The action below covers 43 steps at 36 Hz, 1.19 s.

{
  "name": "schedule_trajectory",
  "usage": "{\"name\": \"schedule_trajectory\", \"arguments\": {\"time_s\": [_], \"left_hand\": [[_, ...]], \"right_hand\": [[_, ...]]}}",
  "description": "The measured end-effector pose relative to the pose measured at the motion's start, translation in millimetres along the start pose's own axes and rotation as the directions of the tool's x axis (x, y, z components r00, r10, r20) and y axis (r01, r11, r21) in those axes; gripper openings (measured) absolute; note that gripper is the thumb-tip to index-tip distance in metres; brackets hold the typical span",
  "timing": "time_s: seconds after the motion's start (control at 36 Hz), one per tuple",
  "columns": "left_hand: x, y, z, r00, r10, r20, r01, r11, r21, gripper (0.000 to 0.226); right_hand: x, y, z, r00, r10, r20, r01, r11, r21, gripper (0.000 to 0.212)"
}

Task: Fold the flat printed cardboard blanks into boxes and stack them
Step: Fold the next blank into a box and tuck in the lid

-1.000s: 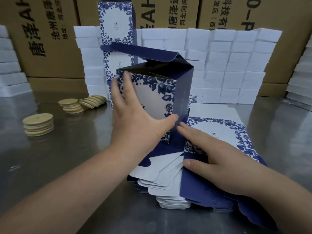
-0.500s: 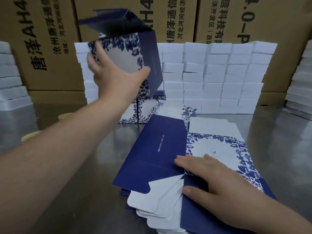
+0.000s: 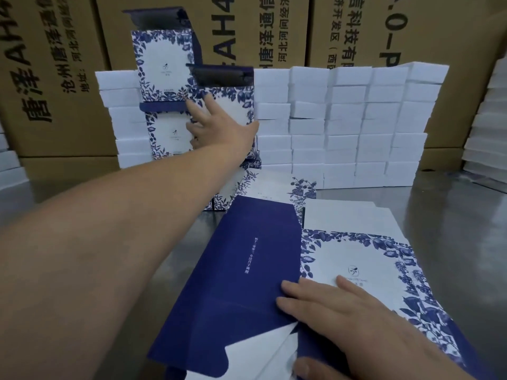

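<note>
Nearest, the right hand [image 3: 343, 322] lies on the pile of flat blanks [image 3: 241, 270] at the front of the steel counter [image 3: 444, 215], its fingers nearly straight and pressing the top sheet down. That is worth keeping: the pile is fanned at its near edge and would likely slide if left loose.

Farther out, the left hand [image 3: 216, 127] reaches to the far side of the counter. Its fingers are spread wide over the printed face of the folded box [image 3: 233, 102], with the thumb hooked round the box's right edge, so it holds the box. The box stands upright, just beside the stacked boxes [image 3: 162, 67], with its top flap open. To finish well, I would square it against its neighbour and seat it level before letting go. What it rests on is hidden by the arm.

Behind stand white blocks [image 3: 345, 119] and brown cartons [image 3: 274, 28].

Half a second ago the box was higher and tilted in the air; it has since come down upright. The right hand has barely shifted.
</note>
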<state>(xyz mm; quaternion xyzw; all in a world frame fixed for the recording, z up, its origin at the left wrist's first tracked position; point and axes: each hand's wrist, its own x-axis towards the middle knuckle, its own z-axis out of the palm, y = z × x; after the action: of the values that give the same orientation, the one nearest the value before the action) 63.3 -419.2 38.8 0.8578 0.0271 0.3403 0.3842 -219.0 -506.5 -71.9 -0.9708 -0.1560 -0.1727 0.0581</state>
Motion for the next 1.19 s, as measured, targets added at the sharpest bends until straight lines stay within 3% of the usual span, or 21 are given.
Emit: {"name": "schedule_trajectory", "arguments": {"time_s": [0.06,0.11,0.28,0.47,0.58,0.67,0.78,0.92,1.0,1.06,1.19], "left_hand": [[-1.0,-2.9,7.9,1.000,-0.005,-0.005,0.005,0.999,0.047,0.100],[-2.8,-4.4,13.3,1.000,0.013,-0.027,-0.011,0.996,0.087,0.093],[-12.7,-15.6,19.9,0.978,0.197,-0.071,-0.176,0.955,0.238,0.064],[-17.9,-35.6,25.0,0.921,0.361,0.149,-0.388,0.886,0.254,0.036],[-16.7,-41.5,27.0,0.901,0.362,0.239,-0.419,0.868,0.265,0.038],[-13.2,-44.7,28.4,0.892,0.337,0.301,-0.416,0.872,0.257,0.041],[-10.7,-48.6,30.5,0.896,0.294,0.334,-0.387,0.885,0.260,0.047],[-11.7,-52.8,28.6,0.849,0.264,0.458,-0.365,0.920,0.146,0.047],[-16.7,-56.0,23.7,0.793,0.229,0.564,-0.296,0.955,0.028,0.045],[-20.4,-58.2,19.8,0.778,0.216,0.590,-0.263,0.965,-0.006,0.049],[-30.4,-64.4,7.4,0.858,0.173,0.483,-0.086,0.977,-0.196,0.056]], "right_hand": [[0.4,1.1,1.0,1.000,-0.009,0.004,0.009,1.000,-0.004,0.054],[0.3,1.2,1.5,1.000,-0.008,0.011,0.009,1.000,-0.010,0.062],[1.6,0.9,0.3,0.998,-0.027,-0.049,0.023,0.997,-0.074,0.075],[1.2,2.2,1.4,0.995,-0.036,-0.088,0.026,0.994,-0.106,0.077],[1.1,2.7,2.9,0.994,-0.042,-0.104,0.029,0.992,-0.121,0.076],[0.7,1.8,4.6,0.997,-0.013,-0.077,0.005,0.995,-0.098,0.072],[2.1,1.6,4.1,1.000,-0.005,-0.024,0.003,0.997,-0.078,0.048],[2.4,3.8,1.8,1.000,-0.002,0.012,0.003,0.997,-0.080,0.068],[2.9,4.0,-0.5,1.000,0.004,0.028,-0.002,0.997,-0.076,0.063],[2.3,4.8,-1.6,1.000,0.006,0.019,-0.005,0.998,-0.070,0.072],[-2.6,5.6,-2.4,1.000,-0.006,0.013,0.007,0.997,-0.082,0.074]]}}
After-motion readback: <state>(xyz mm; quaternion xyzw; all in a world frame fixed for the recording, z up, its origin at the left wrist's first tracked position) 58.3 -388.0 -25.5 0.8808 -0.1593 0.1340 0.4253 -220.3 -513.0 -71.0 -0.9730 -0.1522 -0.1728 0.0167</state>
